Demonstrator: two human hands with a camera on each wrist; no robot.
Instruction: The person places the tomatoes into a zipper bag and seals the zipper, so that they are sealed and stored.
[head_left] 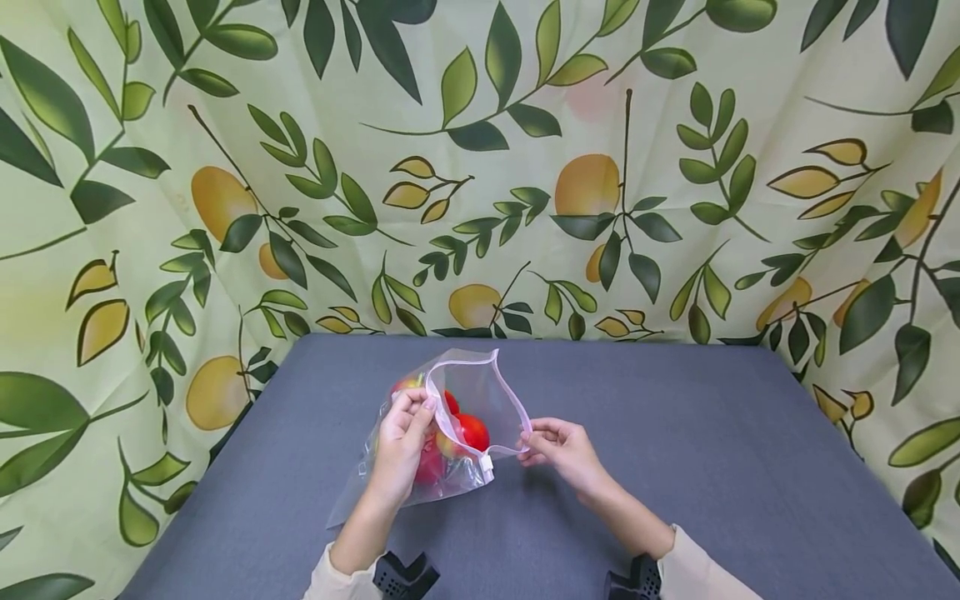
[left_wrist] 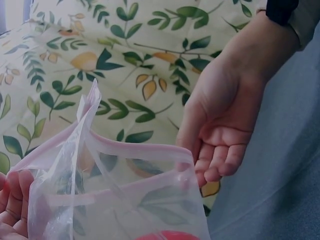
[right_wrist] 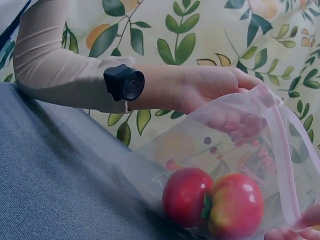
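A clear zip bag (head_left: 450, 483) with a pink-edged mouth and a white slider (head_left: 487, 467) lies tilted over the table, its mouth spread wide. My left hand (head_left: 403, 442) pinches the mouth's left edge between thumb and fingers. The opposite corner of the pink edge is pinched by my right hand (head_left: 564, 454). Inside rest several round fruits, among them a glossy red one (head_left: 474, 432). Through the film in the right wrist view, a red fruit (right_wrist: 184, 200) touches a yellow-and-red one (right_wrist: 240, 205), with a bit of green between them.
A grey-blue cloth-covered table (head_left: 675, 467) extends around the bag. Behind it and along both sides hangs a curtain (head_left: 480, 208) printed with leaves and yellow fruit. Black wrist cameras (head_left: 405, 575) sit at both cuffs.
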